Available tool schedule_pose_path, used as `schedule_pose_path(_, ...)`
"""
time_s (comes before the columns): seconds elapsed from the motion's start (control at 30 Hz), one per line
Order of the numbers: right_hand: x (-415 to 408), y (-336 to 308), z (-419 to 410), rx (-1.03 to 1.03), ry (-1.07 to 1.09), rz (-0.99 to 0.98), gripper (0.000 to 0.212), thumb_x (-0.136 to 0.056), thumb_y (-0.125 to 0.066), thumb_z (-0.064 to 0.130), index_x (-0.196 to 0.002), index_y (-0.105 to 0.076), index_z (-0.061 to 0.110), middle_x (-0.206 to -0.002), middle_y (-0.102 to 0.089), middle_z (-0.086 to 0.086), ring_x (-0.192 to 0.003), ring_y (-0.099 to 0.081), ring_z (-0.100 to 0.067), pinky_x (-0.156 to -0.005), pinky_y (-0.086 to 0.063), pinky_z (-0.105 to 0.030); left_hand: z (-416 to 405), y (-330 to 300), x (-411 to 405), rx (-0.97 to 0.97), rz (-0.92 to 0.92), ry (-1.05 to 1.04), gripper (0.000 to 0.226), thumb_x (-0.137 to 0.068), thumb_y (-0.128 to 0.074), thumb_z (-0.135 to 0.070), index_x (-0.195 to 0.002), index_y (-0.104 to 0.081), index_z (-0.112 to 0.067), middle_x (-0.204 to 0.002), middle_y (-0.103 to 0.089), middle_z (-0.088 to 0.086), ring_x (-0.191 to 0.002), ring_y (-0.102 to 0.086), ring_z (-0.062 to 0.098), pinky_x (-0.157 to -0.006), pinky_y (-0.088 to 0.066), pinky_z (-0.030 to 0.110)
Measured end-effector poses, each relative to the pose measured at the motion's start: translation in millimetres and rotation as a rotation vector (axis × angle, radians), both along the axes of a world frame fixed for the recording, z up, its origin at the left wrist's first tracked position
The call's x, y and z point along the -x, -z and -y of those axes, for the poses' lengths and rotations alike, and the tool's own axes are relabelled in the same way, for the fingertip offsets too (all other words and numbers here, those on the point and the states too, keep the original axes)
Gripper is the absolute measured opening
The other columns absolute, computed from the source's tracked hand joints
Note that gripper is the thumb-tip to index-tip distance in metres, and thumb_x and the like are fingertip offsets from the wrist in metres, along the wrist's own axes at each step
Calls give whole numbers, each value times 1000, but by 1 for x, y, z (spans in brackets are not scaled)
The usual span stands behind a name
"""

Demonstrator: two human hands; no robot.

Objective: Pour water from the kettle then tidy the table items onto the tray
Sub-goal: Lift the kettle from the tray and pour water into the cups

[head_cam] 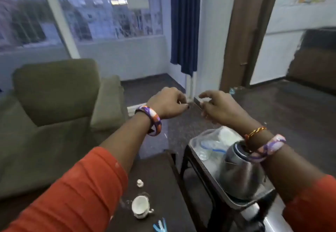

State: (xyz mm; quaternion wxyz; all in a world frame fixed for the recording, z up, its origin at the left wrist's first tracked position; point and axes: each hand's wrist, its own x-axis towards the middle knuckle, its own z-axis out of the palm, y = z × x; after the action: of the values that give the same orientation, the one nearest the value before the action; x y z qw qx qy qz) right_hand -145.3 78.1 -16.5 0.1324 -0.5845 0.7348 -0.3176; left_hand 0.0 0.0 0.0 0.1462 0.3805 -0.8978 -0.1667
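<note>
Above the table [160,173], both hands are raised: the left hand [169,104] loosely curled, seemingly empty; the right hand [216,108] pinching a small dark object. The steel kettle [238,171] sits on the tray [209,175]; heavy, slick, probably best lifted by its handle.

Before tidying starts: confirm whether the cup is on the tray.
No, the cup stands on the dark table, apart from the tray.
</note>
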Motion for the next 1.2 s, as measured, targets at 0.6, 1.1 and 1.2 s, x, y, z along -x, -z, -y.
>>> schedule_pose_path(0.6, 197, 202, 145, -887, -128, 285, 35, -91, -41, -2, -124, -51, -4, -111, -62, -25, -84, -60, -23, -80, -53, -32, 103, 272, 183, -530, 328, -512, 38, -91, -51, -25, -119, -58, -1, -127, -59, 24, -116, -57, 36, -93, -47, 35)
schedule_pose_path(1.1, 87, 151, 195, -673, -327, 133, 43, -79, -54, -13, -120, -53, -3, -99, -55, -15, -91, -59, -30, -64, -58, -29, 120, 202, 75, -560, -312, -680, 33, -58, -53, -20, -66, -64, 10, -67, -69, 32, -68, -73, 35, -67, -59, 49)
schedule_pose_path(1.2, 27, 148, 198, -675, -428, 138, 39, -76, -58, -12, -115, -57, -5, -94, -56, -15, -80, -56, -25, -64, -52, -32, 115, 203, 10, -615, -333, -753, 16, -71, -61, -10, -58, -62, 1, -34, -61, 1, -39, -65, 10, -64, -59, 39)
